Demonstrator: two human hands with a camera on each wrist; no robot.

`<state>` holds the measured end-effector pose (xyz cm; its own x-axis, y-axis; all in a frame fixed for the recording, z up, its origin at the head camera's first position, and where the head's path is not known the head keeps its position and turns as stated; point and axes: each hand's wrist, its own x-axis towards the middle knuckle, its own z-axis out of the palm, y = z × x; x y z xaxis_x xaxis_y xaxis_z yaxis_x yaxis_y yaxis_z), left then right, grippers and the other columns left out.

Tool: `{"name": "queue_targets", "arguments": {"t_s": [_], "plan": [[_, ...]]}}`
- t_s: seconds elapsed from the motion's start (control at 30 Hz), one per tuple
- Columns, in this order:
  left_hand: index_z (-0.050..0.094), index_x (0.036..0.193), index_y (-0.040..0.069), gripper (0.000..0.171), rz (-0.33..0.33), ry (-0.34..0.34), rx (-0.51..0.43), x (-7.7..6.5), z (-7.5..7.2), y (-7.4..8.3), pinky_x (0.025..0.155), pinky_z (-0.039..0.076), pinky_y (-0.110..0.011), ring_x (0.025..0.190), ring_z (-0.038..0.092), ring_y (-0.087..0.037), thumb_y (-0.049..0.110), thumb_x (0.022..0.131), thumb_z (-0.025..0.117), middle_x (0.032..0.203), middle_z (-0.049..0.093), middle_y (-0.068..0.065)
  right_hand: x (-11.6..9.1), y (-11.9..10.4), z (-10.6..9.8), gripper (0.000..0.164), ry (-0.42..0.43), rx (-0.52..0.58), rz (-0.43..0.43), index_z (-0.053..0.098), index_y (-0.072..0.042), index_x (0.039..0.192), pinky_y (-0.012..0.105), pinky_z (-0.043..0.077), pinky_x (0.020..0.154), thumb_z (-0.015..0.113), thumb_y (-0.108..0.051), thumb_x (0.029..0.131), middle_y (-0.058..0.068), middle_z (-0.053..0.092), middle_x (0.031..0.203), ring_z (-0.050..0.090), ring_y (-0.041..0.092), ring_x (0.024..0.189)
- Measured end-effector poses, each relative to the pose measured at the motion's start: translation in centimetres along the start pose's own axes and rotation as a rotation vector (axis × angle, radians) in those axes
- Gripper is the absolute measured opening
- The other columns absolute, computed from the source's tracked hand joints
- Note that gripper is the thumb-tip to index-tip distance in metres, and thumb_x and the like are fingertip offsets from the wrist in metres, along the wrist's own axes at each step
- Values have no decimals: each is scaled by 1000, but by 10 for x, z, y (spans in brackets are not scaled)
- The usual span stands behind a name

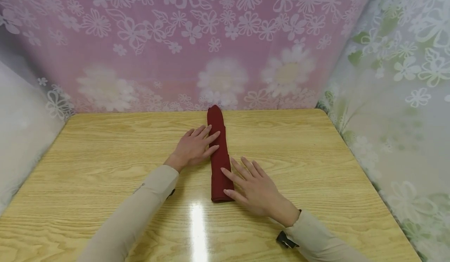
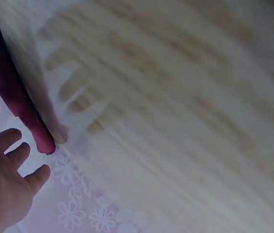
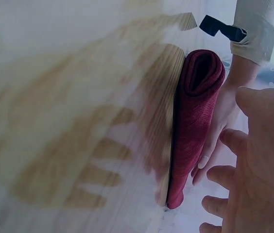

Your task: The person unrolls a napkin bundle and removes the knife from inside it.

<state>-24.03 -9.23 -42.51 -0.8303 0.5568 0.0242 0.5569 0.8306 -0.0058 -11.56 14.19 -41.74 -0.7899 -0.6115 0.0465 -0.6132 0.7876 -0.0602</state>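
Observation:
A dark red cloth [image 1: 220, 160], rolled into a long narrow bundle, lies lengthwise on the table, its far tip at the back edge. Its near end shows coiled layers around a hollow in the right wrist view, where the roll [image 3: 195, 111] stands out from the wood. My left hand [image 1: 193, 146] lies along the roll's left side, spread fingertips over its upper half. From the right, my right hand [image 1: 258, 191] reaches the near end with fingers spread; thumb and forefinger overlap the cloth. Neither hand curls round it. The left wrist view shows the left hand [image 2: 6, 179] beside the roll.
The wood-grain table [image 1: 116, 144] has a glossy light streak near its front. A pink flowered curtain [image 1: 168, 74] hangs behind the back edge, with pale flowered curtains [image 1: 397, 97] along the right and left sides. A black strap [image 1: 286, 239] sticks out below the right sleeve.

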Motion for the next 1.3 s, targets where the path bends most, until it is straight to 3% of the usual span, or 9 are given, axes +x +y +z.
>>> {"name": "queue_targets", "arguments": {"t_s": [0.2,0.43,0.8,1.0,1.3], "plan": [[20,153,30,61,8,-46,-14,6,3,2,112,20,-48,144,15,-23,58,100,26,157,20,-6,-1,1,1,62,-3,-8,4,27,-31,152,48,9,114,25,-61,98,3,19,158,13,29,144],[24,152,31,59,27,-97,-25,9,2,1,112,19,-49,144,12,-23,58,100,25,157,18,-3,-2,1,-2,61,-8,-10,7,26,-30,153,47,8,114,26,-59,99,3,19,158,12,29,144],[22,152,35,60,12,-185,-44,11,0,-2,113,17,-50,145,8,-24,62,98,21,158,16,0,2,-4,-7,63,-7,23,-9,27,-28,153,46,13,114,22,-60,99,4,21,157,15,29,143],[23,152,35,60,20,-186,-39,11,-1,-4,113,16,-48,145,7,-23,62,98,21,158,16,-1,5,-12,-14,64,-29,134,-29,31,-23,152,41,17,114,26,-58,99,6,24,156,18,28,143],[22,152,32,60,55,-156,-19,10,0,-6,113,17,-47,144,10,-21,59,99,23,158,13,-3,8,-21,-18,58,-16,328,17,46,-20,144,41,36,105,46,-54,96,0,32,153,29,21,138]]}}
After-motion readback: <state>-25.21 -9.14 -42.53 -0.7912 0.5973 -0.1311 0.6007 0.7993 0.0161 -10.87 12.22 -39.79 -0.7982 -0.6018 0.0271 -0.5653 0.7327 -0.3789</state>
